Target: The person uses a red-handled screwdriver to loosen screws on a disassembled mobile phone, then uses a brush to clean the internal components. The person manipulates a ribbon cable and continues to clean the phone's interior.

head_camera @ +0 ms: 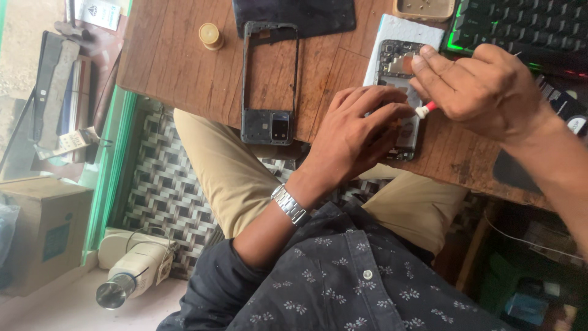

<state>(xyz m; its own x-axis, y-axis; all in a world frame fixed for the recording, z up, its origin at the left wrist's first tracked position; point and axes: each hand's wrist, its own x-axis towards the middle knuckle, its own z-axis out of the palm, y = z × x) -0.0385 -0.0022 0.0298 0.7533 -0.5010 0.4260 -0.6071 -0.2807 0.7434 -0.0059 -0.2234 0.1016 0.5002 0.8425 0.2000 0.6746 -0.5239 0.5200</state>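
Observation:
An opened phone [398,67] with its insides showing lies on a white pad [404,29] on the wooden table [177,67]. My left hand [358,132] rests over the phone's lower half and steadies it, with a metal watch on that wrist. My right hand [484,89] grips a small tool with a red and white handle [424,110], its end pointing down at the phone. A dark phone frame with a camera cutout [269,79] lies empty to the left of my hands.
A small round wooden cap [211,35] sits near the frame. A dark back panel [294,15] lies at the table's far edge, with a lit keyboard [520,27] at the right. A cardboard box [43,227] and a white device [131,270] are on the floor.

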